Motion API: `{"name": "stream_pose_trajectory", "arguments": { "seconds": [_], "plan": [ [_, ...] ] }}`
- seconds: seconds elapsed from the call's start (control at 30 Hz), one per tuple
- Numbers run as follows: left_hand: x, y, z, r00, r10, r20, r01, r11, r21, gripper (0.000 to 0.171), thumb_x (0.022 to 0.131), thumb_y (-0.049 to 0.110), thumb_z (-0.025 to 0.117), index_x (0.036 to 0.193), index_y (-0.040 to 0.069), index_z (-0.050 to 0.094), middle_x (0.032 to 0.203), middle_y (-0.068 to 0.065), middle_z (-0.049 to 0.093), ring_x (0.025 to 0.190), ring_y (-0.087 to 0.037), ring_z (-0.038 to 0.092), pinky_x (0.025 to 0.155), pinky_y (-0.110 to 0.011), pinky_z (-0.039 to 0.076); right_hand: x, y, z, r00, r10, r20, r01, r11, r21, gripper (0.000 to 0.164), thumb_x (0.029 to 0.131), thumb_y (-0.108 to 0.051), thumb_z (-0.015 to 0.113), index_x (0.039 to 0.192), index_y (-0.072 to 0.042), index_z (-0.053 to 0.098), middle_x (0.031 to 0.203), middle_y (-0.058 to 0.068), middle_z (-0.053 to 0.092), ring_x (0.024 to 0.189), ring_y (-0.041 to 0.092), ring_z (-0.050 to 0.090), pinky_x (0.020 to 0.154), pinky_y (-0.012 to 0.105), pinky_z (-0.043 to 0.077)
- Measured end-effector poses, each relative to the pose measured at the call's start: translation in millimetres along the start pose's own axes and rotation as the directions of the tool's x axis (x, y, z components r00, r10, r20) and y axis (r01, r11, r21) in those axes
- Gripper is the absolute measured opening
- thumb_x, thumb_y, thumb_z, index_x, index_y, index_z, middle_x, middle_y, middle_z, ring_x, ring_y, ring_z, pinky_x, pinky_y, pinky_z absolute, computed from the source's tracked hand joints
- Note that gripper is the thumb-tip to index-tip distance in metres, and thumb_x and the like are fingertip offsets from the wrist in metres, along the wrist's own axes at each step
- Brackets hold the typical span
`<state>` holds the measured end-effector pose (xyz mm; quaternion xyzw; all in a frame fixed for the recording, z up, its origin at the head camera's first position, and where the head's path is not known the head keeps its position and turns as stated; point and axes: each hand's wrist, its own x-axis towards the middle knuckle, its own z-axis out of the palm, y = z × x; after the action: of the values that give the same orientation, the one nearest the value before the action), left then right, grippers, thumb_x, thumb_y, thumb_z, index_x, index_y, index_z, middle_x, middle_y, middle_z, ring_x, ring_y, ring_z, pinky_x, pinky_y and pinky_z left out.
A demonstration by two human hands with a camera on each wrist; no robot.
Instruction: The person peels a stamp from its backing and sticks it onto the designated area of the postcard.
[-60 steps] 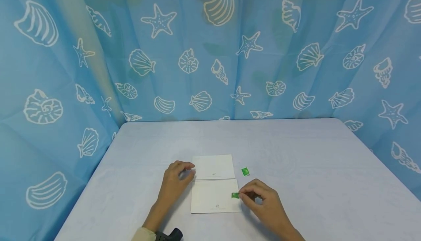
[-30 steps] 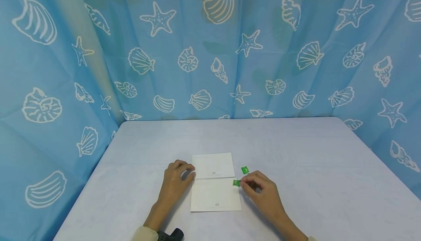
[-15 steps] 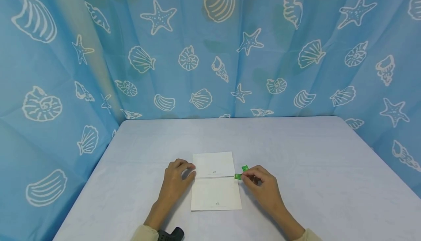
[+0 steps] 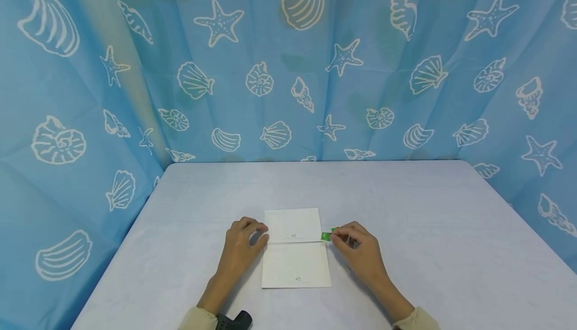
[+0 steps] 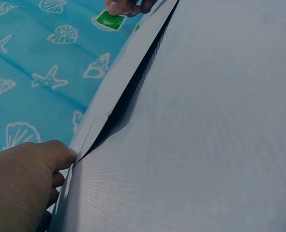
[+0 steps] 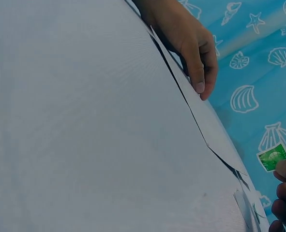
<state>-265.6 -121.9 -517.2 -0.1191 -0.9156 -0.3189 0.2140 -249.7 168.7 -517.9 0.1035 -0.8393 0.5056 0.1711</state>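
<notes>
My right hand [image 4: 360,250] pinches a small green stamp [image 4: 326,236] with a white border between thumb and forefinger, just off the right edge of the cards. The stamp [image 6: 273,157] is face-on in the right wrist view. A second green stamp [image 4: 334,229] shows only as a sliver behind my right fingers. Two white paper cards [image 4: 293,222] lie one above the other, each with small print near its lower edge; the nearer card [image 4: 295,265] is bare otherwise. My left hand [image 4: 241,247] rests its thumb and fingertips at the left edge of the upper card.
The cards lie on a white-covered table [image 4: 405,210]. Behind it hangs a blue curtain [image 4: 288,94] with white shells and starfish. A black device [image 4: 234,320] is strapped to the left wrist by the sleeve.
My right hand has carried its stamp away from over the nearer card, up to the right edge of the upper one, now covering most of the second stamp. The left hand stays in place.
</notes>
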Motion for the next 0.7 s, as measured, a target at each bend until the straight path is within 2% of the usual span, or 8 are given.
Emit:
{"name": "stream_pose_trajectory", "arguments": {
  "seconds": [0.27,0.5,0.7],
  "plan": [
    [0.4,0.8,0.8,0.999,-0.038,0.029,0.039,0.999,-0.005,0.014,0.086,0.016,0.08,0.098,0.013,0.076,0.103,-0.002,0.063,0.101,-0.025,0.057,0.095,-0.047,0.045,9.6,3.3,2.5,1.0,0.005,-0.017,-0.005,1.0,-0.012,0.006,0.089,-0.021,0.079,0.094,-0.021,0.077,0.09,-0.01,0.063,0.081,0.012,0.057,0.072,0.023,0.049],
    [0.4,0.6,1.2,0.999,-0.027,0.03,0.027,1.0,0.001,0.014,0.085,0.017,0.081,0.098,0.013,0.076,0.103,-0.002,0.063,0.101,-0.025,0.057,0.095,-0.048,0.045,12.7,4.1,3.8,1.0,0.019,-0.012,-0.019,1.0,-0.019,0.005,0.089,-0.021,0.079,0.094,-0.021,0.077,0.09,-0.01,0.063,0.081,0.012,0.056,0.072,0.023,0.048],
    [0.5,1.2,0.4,0.999,-0.04,0.035,0.041,0.999,-0.007,0.014,0.086,0.016,0.08,0.098,0.012,0.076,0.103,-0.003,0.063,0.101,-0.025,0.057,0.095,-0.048,0.045,15.3,5.1,5.5,1.0,0.005,-0.011,-0.005,1.0,-0.022,0.006,0.089,-0.022,0.079,0.095,-0.02,0.077,0.09,-0.009,0.063,0.081,0.012,0.056,0.072,0.025,0.049]
  ]
}}
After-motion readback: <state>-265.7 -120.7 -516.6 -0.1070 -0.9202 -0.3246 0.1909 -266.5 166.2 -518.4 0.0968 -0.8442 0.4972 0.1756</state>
